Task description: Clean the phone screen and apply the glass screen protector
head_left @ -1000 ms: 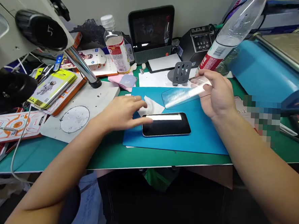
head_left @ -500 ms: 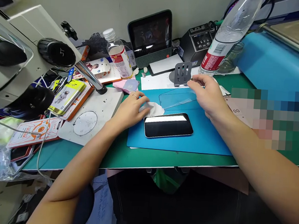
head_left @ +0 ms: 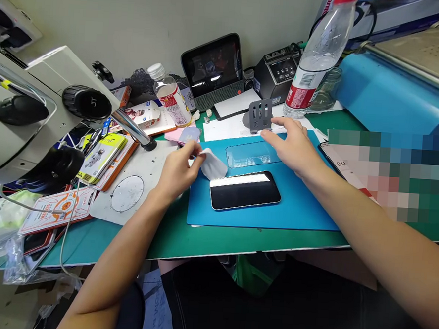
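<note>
My left hand [head_left: 177,169] pinches a crumpled white wipe [head_left: 214,165] by its upper left corner, the rest hanging over the left side of the blue mat [head_left: 294,209]. A clear screen protector [head_left: 248,156] with a dark outline lies on the mat, its right end partly hidden by my right hand [head_left: 294,145]. That hand is open over it, thumb and forefinger apart with nothing between them. Nearer to me, a phone [head_left: 245,195] lies face up, black glass with a bright reflection along its top edge.
Behind the mat stand a grey phone stand [head_left: 260,115], a large water bottle [head_left: 314,76], a small bottle [head_left: 173,102] and a tablet-like display [head_left: 214,65]. Microscope gear [head_left: 78,101] fills the left, with boxes [head_left: 102,160] below. A blue machine [head_left: 391,95] is at right.
My right hand has let go of the screen protector, which now lies flat on the mat. My left hand has moved left and raised a corner of the wipe. The view has shifted slightly.
</note>
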Demonstrator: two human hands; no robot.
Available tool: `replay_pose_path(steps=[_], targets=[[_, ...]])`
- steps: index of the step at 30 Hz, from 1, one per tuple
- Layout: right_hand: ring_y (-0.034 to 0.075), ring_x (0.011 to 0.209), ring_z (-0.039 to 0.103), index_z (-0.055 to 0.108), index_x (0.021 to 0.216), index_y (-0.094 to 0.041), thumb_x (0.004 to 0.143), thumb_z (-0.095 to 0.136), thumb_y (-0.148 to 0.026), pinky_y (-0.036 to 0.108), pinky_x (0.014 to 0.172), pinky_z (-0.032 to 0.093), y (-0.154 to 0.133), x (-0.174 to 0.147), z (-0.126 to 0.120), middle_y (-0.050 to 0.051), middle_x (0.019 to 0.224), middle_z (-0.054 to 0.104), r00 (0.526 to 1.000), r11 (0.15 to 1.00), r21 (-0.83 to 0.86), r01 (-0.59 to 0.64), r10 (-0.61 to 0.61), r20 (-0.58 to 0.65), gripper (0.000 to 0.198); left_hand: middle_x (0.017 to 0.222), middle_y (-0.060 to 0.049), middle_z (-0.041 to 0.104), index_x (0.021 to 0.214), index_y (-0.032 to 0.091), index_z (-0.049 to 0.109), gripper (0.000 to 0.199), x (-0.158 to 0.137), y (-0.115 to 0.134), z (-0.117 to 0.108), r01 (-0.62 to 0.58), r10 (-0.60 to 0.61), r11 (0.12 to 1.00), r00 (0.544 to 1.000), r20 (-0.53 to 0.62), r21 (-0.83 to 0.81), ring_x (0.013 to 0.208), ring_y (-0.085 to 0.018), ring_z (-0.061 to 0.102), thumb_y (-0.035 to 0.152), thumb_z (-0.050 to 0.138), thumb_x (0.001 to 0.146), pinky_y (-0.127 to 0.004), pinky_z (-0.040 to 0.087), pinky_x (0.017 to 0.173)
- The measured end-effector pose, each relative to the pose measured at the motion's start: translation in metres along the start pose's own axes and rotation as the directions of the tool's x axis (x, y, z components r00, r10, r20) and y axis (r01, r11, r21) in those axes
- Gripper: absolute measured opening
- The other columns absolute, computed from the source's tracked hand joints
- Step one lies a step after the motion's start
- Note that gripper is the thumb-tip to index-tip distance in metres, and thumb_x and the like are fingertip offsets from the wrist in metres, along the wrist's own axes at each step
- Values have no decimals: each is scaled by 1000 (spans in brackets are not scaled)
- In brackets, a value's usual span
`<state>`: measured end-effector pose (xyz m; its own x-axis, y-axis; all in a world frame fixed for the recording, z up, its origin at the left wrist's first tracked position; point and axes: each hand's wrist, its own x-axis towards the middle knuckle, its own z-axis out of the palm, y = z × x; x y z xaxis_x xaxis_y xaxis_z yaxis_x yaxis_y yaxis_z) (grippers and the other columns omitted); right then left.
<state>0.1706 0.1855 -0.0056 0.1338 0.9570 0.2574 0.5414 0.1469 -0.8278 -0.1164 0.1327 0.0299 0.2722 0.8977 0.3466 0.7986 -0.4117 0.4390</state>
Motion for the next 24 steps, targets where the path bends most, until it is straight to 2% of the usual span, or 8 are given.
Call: replay_pose_path(steps=[3, 6, 9, 13, 15, 17, 19, 24], targets=[[43, 138, 47, 66, 122, -29, 85, 69, -48, 69, 111, 39, -6, -2, -2, 13, 137, 62, 999, 999, -43, 31, -32, -13, 41, 89, -2, 67, 96, 25, 48, 9, 1, 2, -7, 22, -24, 1000, 994, -105, -18, 81, -17, 64, 31, 48, 103, -31, 51, 71], [40, 137, 49, 66, 121, -28, 87, 67, -41, 66, 112, 40, -13, -7, -3, 12, 136, 63, 996, 994, -62, 91, -92, -16, 36, 90, -2, 68, 96, 25, 49, 10, -6, 16, -15, -3, 3, 1000, 993, -120, 8, 82, -17, 65, 33, 52, 102, -33, 53, 73], [39, 137, 49, 67, 121, -27, 89, 65, -38, 63, 109, 44, -18, -12, -3, 13, 137, 63, 989, 986, -69, 149, -149, -3, 34, 100, -4, 73, 99, 24, 54, 3, -23, 37, -18, -143, 142, 986, 990, 16, 84, 89, -20, 69, 25, 52, 101, -36, 57, 78], [37, 137, 51, 68, 122, -24, 90, 64, -35, 59, 109, 46, -24, -18, -2, 13, 137, 64, 967, 964, -79, 253, -251, 41, 35, 129, -10, 72, 105, 23, 58, 11, -58, 58, -7, -370, 344, 928, 897, 276, 48, 129, -26, 65, 19, 49, 101, -43, 56, 106], [36, 133, 54, 69, 119, -24, 91, 63, -36, 58, 107, 48, -26, -20, -2, 13, 133, 67, 951, 950, -64, 305, -299, 81, 31, 142, -12, 67, 125, 21, 56, 25, -73, 63, 2, -356, 321, 933, 890, 323, 56, 141, -28, 57, 34, 53, 104, -45, 51, 116], [35, 126, 60, 71, 115, -25, 93, 61, -36, 57, 101, 51, -29, -23, -2, 12, 127, 71, 931, 938, -31, 345, -337, 142, 26, 155, -15, 56, 150, 18, 42, 64, -83, 65, 11, -325, 272, 941, 893, 357, 97, 150, -32, 47, 57, 55, 101, -50, 47, 121], [34, 119, 64, 72, 111, -26, 95, 61, -37, 56, 98, 53, -31, -26, -2, 11, 121, 74, 902, 923, 6, 386, -378, 208, 22, 164, -17, 42, 161, 17, 27, 89, -88, 67, 18, -309, 232, 940, 889, 395, 145, 155, -36, 37, 72, 52, 96, -54, 42, 123], [33, 114, 68, 75, 104, -28, 97, 58, -38, 55, 100, 51, -36, -31, -1, 8, 112, 77, 809, 871, 76, 484, -480, 339, 21, 170, -18, 30, 167, 18, 15, 87, -100, 60, 20, -184, 72, 942, 927, 368, 280, 159, -35, 28, 69, 42, 101, -55, 36, 127]])
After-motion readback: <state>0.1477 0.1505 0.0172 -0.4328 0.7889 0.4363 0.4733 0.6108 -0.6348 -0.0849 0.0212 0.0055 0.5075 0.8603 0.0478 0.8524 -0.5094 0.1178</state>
